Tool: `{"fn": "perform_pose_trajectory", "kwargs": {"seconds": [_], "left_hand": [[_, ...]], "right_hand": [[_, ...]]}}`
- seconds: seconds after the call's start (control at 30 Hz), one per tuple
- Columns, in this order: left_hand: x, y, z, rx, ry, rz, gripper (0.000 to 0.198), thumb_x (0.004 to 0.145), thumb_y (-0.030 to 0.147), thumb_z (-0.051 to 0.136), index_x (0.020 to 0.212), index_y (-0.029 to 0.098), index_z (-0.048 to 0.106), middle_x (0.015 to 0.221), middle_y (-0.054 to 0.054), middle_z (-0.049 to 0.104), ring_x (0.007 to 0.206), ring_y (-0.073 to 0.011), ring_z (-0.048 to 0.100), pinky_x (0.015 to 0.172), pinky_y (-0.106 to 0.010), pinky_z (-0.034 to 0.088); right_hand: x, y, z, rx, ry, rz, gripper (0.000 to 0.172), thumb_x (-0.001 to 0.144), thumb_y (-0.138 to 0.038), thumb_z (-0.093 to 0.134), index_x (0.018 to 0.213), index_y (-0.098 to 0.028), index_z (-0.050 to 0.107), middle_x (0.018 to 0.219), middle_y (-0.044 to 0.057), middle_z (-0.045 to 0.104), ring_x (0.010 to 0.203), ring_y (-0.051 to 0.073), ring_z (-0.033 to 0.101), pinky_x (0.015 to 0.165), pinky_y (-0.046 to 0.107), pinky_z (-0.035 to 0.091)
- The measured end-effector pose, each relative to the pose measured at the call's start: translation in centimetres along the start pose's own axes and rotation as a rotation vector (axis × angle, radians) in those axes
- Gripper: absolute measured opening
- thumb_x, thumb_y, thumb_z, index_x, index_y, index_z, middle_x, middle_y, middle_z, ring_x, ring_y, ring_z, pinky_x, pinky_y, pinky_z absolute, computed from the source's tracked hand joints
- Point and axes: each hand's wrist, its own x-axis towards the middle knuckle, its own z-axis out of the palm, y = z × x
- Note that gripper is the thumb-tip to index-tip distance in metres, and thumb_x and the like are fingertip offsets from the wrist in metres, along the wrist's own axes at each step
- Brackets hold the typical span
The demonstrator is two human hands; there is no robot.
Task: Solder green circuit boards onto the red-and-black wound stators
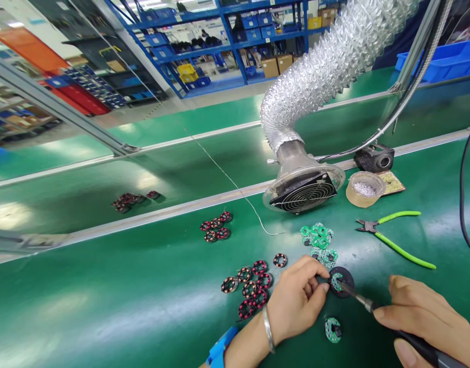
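My left hand point(299, 294) is closed, thumb and index fingertips pinching the left edge of a small round green circuit board point(336, 281). That board rests on a black disc point(347, 280); red windings show at its edge. My right hand point(430, 312) grips the dark handle of a soldering iron point(367, 302), and its tip touches the board or sits just above it. Nearer me lies another round circuit board point(332, 329). Just beyond the disc is a pile of green circuit boards point(318, 237). Left of my left hand are several ring-shaped copper-wound coils point(250, 290).
Green-handled cutters point(396, 237) lie open at right. Behind them stand a round tub point(365, 189) of silvery bits and a black holder point(375, 157). A fume extractor hood point(304, 186) hangs over the bench from a foil duct point(334, 61). Thin wire point(235, 181) dangles mid-bench. More coils point(216, 226) sit behind.
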Motion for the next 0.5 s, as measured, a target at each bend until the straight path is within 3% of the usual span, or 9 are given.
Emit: {"fn": "perform_pose_trajectory", "kwargs": {"seconds": [0.23,0.43,0.5], "left_hand": [[0.1,-0.1,-0.2,0.014,-0.024,0.033,0.01,0.087,0.018,0.053,0.082,0.018,0.062,0.084,-0.006,0.061,0.061,-0.011,0.054,0.053,-0.02,0.045],[0.2,0.1,-0.3,0.029,-0.027,-0.047,0.011,0.088,0.019,0.05,0.08,0.018,0.058,0.076,-0.003,0.057,0.059,-0.0117,0.053,0.054,-0.022,0.043],[0.2,0.1,-0.1,-0.006,-0.019,-0.095,0.011,0.087,0.02,0.051,0.079,0.018,0.058,0.074,-0.002,0.057,0.056,-0.0109,0.052,0.051,-0.021,0.042]], "right_hand": [[0.0,-0.1,0.0,-0.009,0.05,0.058,0.026,0.078,-0.012,0.048,0.096,-0.025,0.063,0.072,0.004,0.067,0.067,0.023,0.069,0.056,0.032,0.056],[0.0,0.6,0.4,0.052,0.153,-0.012,0.024,0.081,-0.015,0.046,0.097,-0.022,0.063,0.069,0.004,0.065,0.061,0.022,0.067,0.055,0.032,0.054],[-0.3,1.2,0.3,0.034,0.12,-0.003,0.026,0.083,-0.016,0.049,0.104,-0.021,0.063,0.076,0.005,0.067,0.065,0.022,0.068,0.058,0.032,0.055]]}}
